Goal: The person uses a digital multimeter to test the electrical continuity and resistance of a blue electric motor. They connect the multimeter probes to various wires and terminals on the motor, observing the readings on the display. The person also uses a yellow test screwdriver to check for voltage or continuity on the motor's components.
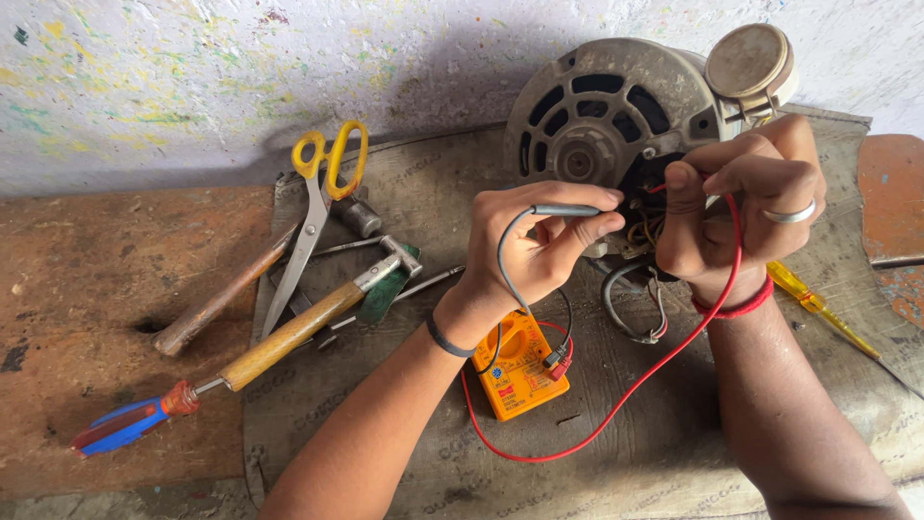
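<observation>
now your left hand (539, 241) pinches the grey probe (566, 210) and your right hand (741, 197) grips the red lead (674, 356) against the motor (606, 111) at the bench's far edge.

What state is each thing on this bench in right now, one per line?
Left hand: pinching the grey probe, tip at the motor wiring.
Right hand: gripping the red lead at the same spot.
Grey round electric motor: lying on its side, wires exposed.
Orange multimeter: flat on the mat, leads plugged in.
Yellow-handled scissors: closed, lying unused.
</observation>
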